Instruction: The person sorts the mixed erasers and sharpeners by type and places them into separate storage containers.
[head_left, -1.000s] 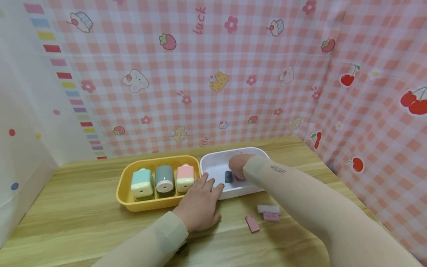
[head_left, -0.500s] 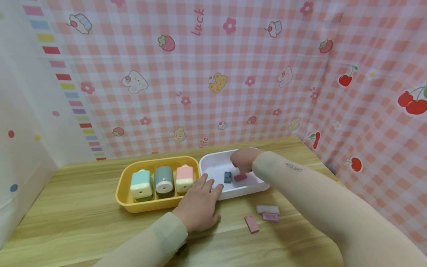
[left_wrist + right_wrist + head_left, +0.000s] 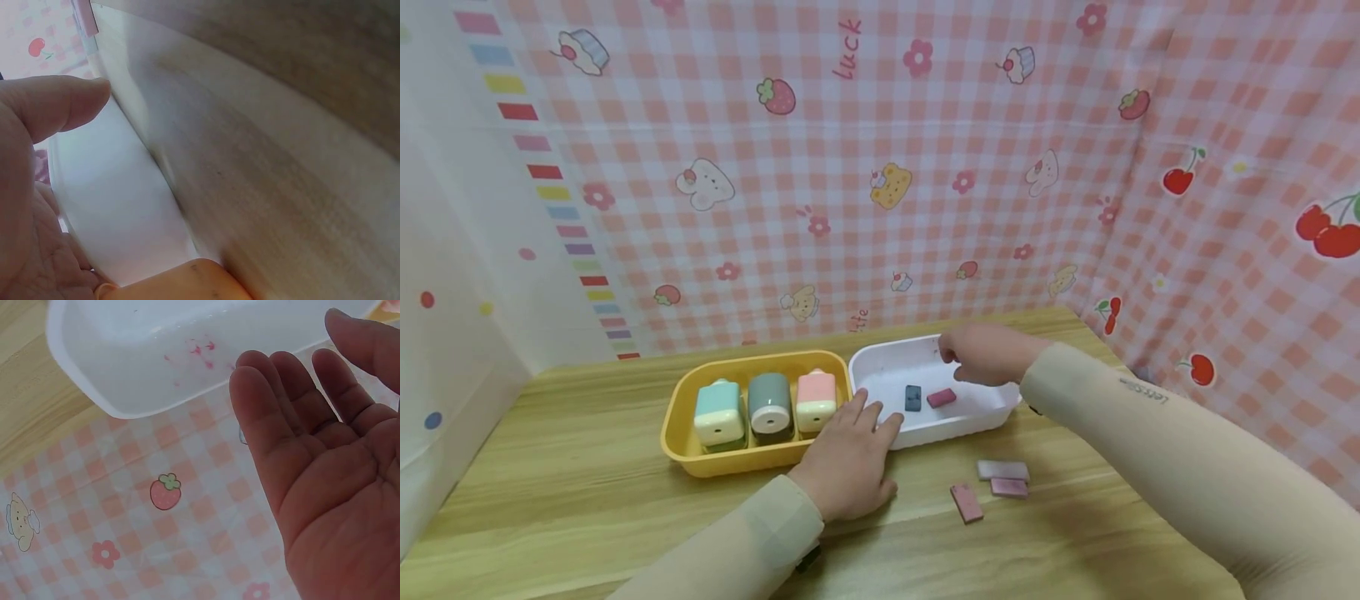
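My left hand (image 3: 850,462) rests with spread fingers on the front rims of the white tray (image 3: 955,428) and the yellow tray (image 3: 700,467), where they meet. Over the back right of the white tray hovers my right hand (image 3: 988,356); its palm and loosely bent fingers hold nothing in the right wrist view. On that tray's floor lie a dark blue-grey block (image 3: 913,398) and a dark pink block (image 3: 942,398), both eraser-like, slightly apart. Pink smudges (image 3: 203,351) mark the tray's inner wall.
Mint (image 3: 718,408), grey (image 3: 770,396) and pink (image 3: 817,396) pencil sharpeners stand in the yellow tray. Before the white tray, a white block (image 3: 1000,470) touches a light pink one (image 3: 1009,488); another pink block (image 3: 966,503) lies left of them. Checked cloth (image 3: 850,208) hangs behind.
The right hand has let go of the dark pink block on the white tray's floor, then lifted and drawn right and back. The left hand stays in place.
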Available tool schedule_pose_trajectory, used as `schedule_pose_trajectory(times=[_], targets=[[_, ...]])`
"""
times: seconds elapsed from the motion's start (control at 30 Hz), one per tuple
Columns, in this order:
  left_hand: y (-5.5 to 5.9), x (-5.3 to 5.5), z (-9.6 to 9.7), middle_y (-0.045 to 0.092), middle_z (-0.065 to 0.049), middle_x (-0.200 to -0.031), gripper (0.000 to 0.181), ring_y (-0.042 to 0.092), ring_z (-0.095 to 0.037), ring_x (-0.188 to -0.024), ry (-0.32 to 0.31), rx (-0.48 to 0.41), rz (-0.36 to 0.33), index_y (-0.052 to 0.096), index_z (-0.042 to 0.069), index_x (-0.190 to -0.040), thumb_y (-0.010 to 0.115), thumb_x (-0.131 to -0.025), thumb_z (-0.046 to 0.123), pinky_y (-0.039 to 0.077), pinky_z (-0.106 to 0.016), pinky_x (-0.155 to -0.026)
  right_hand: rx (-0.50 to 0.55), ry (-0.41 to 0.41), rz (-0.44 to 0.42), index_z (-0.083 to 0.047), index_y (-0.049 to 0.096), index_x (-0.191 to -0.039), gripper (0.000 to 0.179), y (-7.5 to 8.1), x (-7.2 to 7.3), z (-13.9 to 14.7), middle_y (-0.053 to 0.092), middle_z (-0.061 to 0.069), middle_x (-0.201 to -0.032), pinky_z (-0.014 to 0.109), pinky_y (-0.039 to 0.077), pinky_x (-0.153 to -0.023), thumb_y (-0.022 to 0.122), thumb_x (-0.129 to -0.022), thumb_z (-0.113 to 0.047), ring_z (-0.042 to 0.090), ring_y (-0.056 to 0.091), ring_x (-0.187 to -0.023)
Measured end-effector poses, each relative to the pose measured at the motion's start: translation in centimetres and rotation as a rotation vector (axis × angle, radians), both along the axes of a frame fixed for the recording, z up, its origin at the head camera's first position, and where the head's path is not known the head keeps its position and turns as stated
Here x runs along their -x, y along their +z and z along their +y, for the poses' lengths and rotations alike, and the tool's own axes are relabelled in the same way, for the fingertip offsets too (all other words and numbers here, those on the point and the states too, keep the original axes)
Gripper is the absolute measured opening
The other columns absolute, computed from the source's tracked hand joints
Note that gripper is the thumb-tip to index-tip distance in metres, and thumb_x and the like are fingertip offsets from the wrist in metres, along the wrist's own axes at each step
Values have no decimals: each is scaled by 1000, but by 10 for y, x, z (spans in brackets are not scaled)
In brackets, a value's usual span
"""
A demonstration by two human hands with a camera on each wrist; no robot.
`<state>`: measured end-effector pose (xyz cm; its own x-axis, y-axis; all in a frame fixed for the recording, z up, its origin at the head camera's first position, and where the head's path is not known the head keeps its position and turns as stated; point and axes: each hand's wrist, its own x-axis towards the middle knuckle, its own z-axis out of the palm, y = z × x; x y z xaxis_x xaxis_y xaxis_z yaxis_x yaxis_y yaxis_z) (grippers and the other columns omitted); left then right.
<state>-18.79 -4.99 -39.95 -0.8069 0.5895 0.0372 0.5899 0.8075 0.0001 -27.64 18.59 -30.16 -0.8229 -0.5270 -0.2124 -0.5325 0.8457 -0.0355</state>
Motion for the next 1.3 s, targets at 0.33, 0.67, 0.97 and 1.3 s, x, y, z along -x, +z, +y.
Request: schedule_pose_trajectory(times=[0.33,0.67,0.97,1.3], targets=[[1,0,1,47,-19,-161,80,32,-43,-157,11,3,-19,46,13,-158,71,-93,53,28,-54,-130,79,-22,13,-13,70,-104,11,6,-34,15,67,-1,-94,35,56,-81,76,-97,-17,15,59,-83],[1,0,0,48,-19,-160,79,34,-43,-156,6,1,-10,47,13,-157,71,-93,52,29,-53,-130,87,-3,-1,-15,74,-103,13,8,-71,24,67,-5,-91,34,55,-77,80,-93,-17,11,59,-80],[1,-1,1,48,-19,-160,79,33,-44,-157,11,2,-13,47,13,-158,71,-93,52,27,-53,-131,95,17,-47,-16,74,-99,12,-6,-89,36,62,-8,-82,30,52,-72,81,-90,-15,8,55,-74],[2,-2,2,48,-19,-161,78,33,-43,-157,14,0,-23,47,13,-157,71,-94,51,27,-54,-131,80,-58,-131,-13,76,-103,19,-29,-90,45,68,-2,-91,38,57,-76,85,-87,-17,13,59,-79]])
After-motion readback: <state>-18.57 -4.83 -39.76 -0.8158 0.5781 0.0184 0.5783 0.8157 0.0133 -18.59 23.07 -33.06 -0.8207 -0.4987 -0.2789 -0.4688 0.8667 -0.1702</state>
